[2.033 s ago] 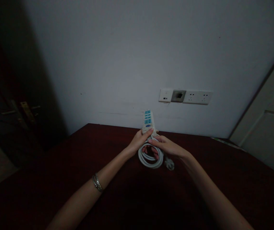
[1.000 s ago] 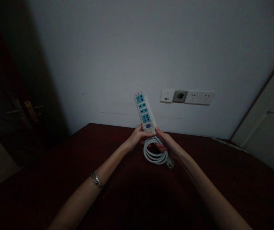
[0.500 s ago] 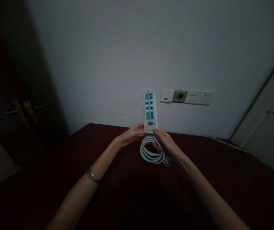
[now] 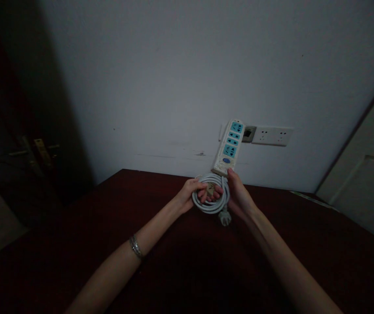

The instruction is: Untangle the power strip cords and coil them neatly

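A white power strip (image 4: 229, 148) with blue sockets stands tilted to the right in front of the wall. My right hand (image 4: 241, 194) grips its lower end, thumb on the front face, while its other fingers reach behind and through the coiled cord. Below the strip hangs the grey-white cord (image 4: 208, 211), wound in several loops. My left hand (image 4: 187, 194) is closed on the left side of the coil. A grey plug (image 4: 225, 217) dangles at the coil's lower right. Inside the loops, by my fingertips, sits a small beige piece (image 4: 210, 189), its kind unclear.
Wall sockets (image 4: 272, 135) and a grey socket plate (image 4: 248, 134) are set in the wall behind, partly covered by the strip. A dark red tabletop (image 4: 173, 261) lies below. Doors stand at left (image 4: 13, 109) and right (image 4: 370, 187).
The power strip has swung right and now tilts, overlapping the wall plates. My left hand has gone from the strip's lower end to the coil. The plug now shows more clearly.
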`<state>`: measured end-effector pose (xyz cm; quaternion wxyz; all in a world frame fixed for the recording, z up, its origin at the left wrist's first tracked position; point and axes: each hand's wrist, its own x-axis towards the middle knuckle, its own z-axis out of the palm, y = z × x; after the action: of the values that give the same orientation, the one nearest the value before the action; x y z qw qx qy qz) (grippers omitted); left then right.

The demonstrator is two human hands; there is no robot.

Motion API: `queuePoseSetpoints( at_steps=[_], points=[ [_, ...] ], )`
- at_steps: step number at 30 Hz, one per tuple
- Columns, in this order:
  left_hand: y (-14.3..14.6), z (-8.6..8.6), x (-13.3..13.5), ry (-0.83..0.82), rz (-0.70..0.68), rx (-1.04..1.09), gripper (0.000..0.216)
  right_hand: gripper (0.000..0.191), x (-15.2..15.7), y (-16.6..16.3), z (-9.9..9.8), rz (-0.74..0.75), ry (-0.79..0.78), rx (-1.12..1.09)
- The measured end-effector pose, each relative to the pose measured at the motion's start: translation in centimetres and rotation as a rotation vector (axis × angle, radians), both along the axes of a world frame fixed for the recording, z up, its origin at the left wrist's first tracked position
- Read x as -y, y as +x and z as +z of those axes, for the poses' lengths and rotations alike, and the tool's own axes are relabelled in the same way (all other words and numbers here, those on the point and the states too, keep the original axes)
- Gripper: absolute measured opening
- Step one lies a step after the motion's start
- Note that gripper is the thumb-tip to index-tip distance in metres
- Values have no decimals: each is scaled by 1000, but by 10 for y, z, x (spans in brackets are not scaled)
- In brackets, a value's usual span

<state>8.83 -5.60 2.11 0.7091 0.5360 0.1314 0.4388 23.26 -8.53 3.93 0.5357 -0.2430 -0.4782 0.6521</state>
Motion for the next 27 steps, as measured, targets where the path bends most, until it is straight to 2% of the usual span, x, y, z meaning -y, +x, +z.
queuePoseSetpoints(
  at_steps=[3, 6, 10, 12, 14, 18, 21, 27],
  points=[
    [4, 1, 4, -95, 51, 42, 38, 44, -3, -1, -3, 0, -14, -21],
    [4, 3, 6, -106, 136, -19, 42, 41, -5, -2, -7, -16, -26, -38],
    [7, 4, 8, -46, 305, -98, 35, 43, -7, -3, -11, -27, -51, -50],
    [10, 2, 9, -51, 335, -95, 27, 43, -6, -4, -11, -43, -33, -77],
    [13, 0, 10, -60, 311, -53, 25, 47, -4, -5, -9, -62, -4, -106],
    [14, -6, 9, -28, 145, 7, 27, 52, 1, -5, -3, -114, 23, -152],
    [12, -7, 9, -25, 132, 35, 20, 46, 2, -4, 0, -154, 58, -168],
    [5, 2, 12, -110, 26, 150, 32, 43, -2, -2, -5, -44, -4, -118]
  ],
)
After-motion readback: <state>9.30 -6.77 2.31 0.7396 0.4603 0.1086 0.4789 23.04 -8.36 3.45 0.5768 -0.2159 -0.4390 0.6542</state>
